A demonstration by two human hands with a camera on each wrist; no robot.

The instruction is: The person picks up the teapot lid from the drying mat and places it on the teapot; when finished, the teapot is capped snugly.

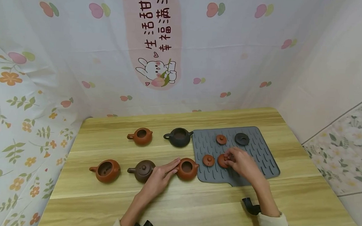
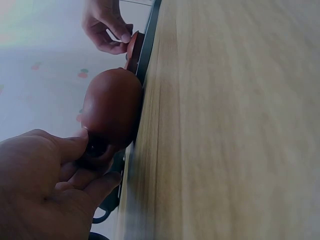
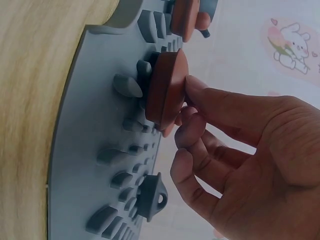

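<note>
A reddish-brown clay teapot (image 1: 187, 175) without a lid stands at the left edge of the grey mat, spout toward the mat. My left hand (image 1: 160, 179) pinches its handle between thumb and fingers; the left wrist view shows the teapot's round body (image 2: 112, 102) from the side. Over the mat, my right hand (image 1: 242, 163) pinches the knob of a reddish-brown lid (image 3: 167, 92). In the right wrist view the lid's underside is close over the mat's ridges, and the fingers cover its knob.
On the grey ridged mat (image 1: 235, 178) lie two more reddish lids (image 1: 208, 160) (image 1: 221, 139) and a black lid (image 1: 242, 139). A small orange teapot (image 1: 142, 142), a black teapot (image 1: 180, 143), a lidded dark-brown teapot (image 1: 141, 178) and another orange teapot (image 1: 108, 179) stand on the wooden table (image 1: 85, 202).
</note>
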